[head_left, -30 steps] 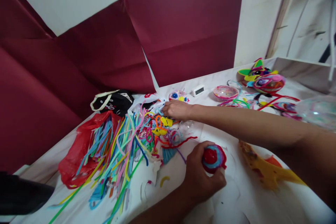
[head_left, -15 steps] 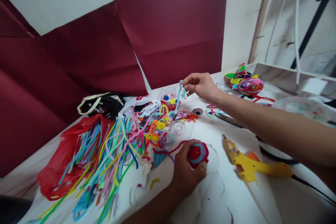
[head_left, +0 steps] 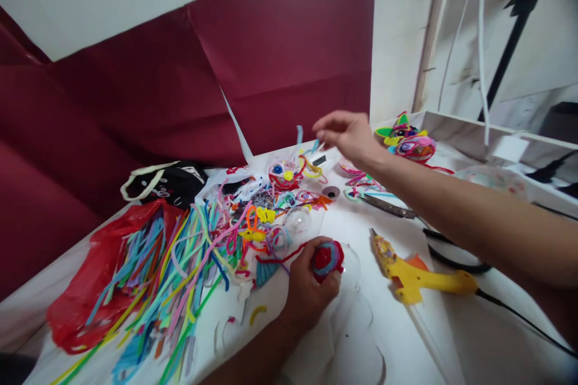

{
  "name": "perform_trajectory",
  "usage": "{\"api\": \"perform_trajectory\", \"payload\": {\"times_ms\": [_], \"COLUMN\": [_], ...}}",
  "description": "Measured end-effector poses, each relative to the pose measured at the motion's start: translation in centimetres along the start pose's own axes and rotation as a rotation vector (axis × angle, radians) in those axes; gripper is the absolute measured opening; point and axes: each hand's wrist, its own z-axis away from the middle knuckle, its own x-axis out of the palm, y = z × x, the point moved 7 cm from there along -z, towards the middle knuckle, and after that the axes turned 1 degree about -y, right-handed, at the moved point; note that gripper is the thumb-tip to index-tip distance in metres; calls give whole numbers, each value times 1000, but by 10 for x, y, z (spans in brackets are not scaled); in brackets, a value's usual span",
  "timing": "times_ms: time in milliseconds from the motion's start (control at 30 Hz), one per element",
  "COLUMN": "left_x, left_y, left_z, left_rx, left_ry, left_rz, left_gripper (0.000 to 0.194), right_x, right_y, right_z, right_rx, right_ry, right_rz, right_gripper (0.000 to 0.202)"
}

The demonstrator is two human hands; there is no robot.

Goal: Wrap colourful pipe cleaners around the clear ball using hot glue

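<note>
A ball wound in red and blue fuzzy pipe cleaner [head_left: 327, 260] rests in my left hand [head_left: 309, 280], whose fingers curl around its side. A red strand trails from it to the left, and a clear plastic dome [head_left: 351, 264] lies just beyond it. My right hand [head_left: 345, 135] is raised over the back of the table, fingers bent. Close to its fingertips are bits of light-blue pipe cleaner [head_left: 299, 134] and a yellow strand [head_left: 311, 167]. Blur hides whether the fingers still grip the blue pipe cleaner.
A yellow glue gun [head_left: 419, 280] with a black cord and scissors [head_left: 388, 207] lie at right. Loose pipe cleaners spill from a red plastic bag [head_left: 85, 295] at left. Behind are a black pouch [head_left: 180, 183], a decorated ball [head_left: 283, 173] and finished colourful pieces [head_left: 410, 145].
The light-blue pipe cleaner pinched by my right hand has shifted left and up, blurred. The yellow strand has moved right, nearer that hand. My left hand keeps the ball; the whole view shifted slightly.
</note>
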Motion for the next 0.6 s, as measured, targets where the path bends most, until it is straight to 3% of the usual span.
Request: {"api": "perform_trajectory", "payload": {"times_ms": [100,333,500,600], "left_x": [0,1,1,1], "left_y": [2,7,8,8], "left_z": [0,1,0,0], "left_rx": [0,15,18,32], "left_ry": [12,3,-4,4], "left_rz": [0,24,25,33], "left_gripper": [46,45,45,46], "right_x": [6,-14,-10,-22], "right_y": [6,-18,2,7], "right_z": [11,20,36,41], "right_rx": [59,-24,134,143], "right_ry": [-97,-21,-158,-71], "right_rz": [9,-180,-66,-81], "right_gripper": [10,15,13,13]}}
